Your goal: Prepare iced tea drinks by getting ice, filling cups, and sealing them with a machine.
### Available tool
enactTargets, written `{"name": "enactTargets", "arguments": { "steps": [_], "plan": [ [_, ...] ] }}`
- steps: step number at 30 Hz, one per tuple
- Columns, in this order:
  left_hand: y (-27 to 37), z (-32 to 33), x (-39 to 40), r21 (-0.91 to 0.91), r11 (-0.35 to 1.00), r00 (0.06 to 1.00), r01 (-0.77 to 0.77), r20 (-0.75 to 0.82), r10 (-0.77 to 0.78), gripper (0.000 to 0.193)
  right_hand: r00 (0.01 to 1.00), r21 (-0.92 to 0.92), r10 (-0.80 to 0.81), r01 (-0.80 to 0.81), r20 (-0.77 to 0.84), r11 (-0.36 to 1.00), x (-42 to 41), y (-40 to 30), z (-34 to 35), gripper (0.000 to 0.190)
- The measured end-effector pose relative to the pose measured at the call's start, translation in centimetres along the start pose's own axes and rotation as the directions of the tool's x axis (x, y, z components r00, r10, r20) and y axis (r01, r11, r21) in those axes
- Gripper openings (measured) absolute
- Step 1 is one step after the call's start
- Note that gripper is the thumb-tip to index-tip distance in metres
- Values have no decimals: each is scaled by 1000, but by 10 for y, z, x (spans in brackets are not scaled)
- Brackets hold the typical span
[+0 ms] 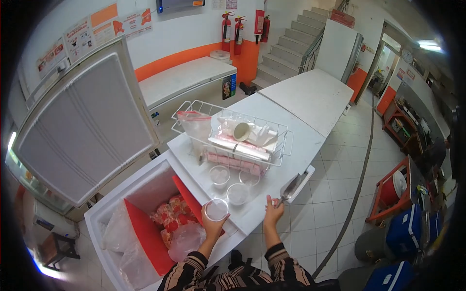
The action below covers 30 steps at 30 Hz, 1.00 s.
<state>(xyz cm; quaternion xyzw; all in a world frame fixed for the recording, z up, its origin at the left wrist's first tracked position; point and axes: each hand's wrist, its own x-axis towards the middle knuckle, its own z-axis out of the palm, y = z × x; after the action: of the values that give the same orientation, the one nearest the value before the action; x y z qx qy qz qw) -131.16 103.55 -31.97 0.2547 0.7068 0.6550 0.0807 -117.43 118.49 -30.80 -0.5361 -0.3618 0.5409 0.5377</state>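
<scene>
My left hand [212, 226] grips a clear plastic cup [216, 210] above the near edge of the white top [251, 218]. In my right hand [273, 214] is a metal scoop [290, 188], its bowl pointing away from me over a narrow white tray [307, 182] at the right edge. Three more clear plastic cups [238, 194] stand close together just beyond my left hand. Left of them an open chest freezer [93, 218] holds red dividers [145, 236], red-and-orange packets [178, 211] and a translucent plastic bag [187, 240].
Behind the cups stands a white wire basket [285, 145] of plastic bags and packaging. The raised freezer lid [87, 127] blocks the left side. A dark hose [358, 189] crosses the tiled floor. Blue cool boxes [404, 225] and an orange stand [378, 192] are at right.
</scene>
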Motion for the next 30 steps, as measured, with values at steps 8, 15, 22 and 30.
{"name": "enactTargets", "arguments": {
  "steps": [8,15,22,30],
  "plan": [
    [20,19,-47,293,950,970,-113,240,41,87,968,-237,-209,172,-139,956,45,30,79,50],
    [30,75,-56,93,995,953,45,293,-71,89,994,16,-67,68,-91,998,71,28,69,27],
    [19,138,-39,76,997,937,13,348,-39,88,979,-25,-128,126,-157,992,98,-24,-30,20],
    [18,185,-12,-34,994,965,102,247,-91,94,976,-80,-187,179,-107,981,57,-95,-141,33]
  ]
}}
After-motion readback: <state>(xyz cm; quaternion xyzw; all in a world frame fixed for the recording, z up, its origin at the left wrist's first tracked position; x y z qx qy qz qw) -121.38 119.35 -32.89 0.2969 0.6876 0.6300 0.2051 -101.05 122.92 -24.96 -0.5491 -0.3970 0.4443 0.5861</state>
